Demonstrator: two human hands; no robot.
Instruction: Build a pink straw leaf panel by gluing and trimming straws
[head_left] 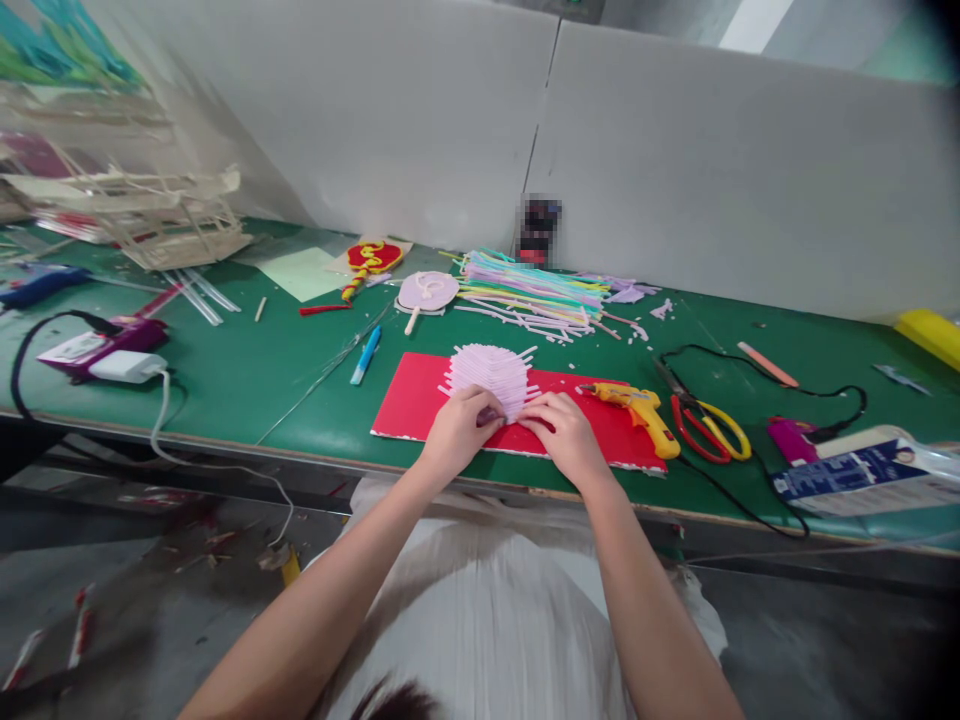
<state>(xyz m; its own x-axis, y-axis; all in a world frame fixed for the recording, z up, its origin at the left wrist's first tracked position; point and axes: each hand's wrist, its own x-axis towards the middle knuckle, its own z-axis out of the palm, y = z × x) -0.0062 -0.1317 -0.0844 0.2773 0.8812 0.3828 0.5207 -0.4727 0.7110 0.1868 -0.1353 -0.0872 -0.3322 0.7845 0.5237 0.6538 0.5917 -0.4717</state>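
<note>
A round lilac panel made of pipe cleaner rows (491, 370) lies on a red board (405, 400), with loose ends poking out at its sides. My left hand (463, 428) is closed at the panel's lower edge, its thumb and fingertips pinched together. Opposite it, my right hand (561, 428) pinches at the lower right edge. Both seem to grip a lilac pipe cleaner there, mostly covered by the fingers. On the board's right part rests a yellow glue gun (637, 412), close to my right hand.
Behind the board lie a bundle of pastel pipe cleaners (532, 290), a finished lilac fan (427, 292) and a red-yellow fan (373, 258). A blue pen (366, 355) is at left. Red-and-yellow-handled pliers (705, 425), a black cord and a purple device (793, 440) lie right.
</note>
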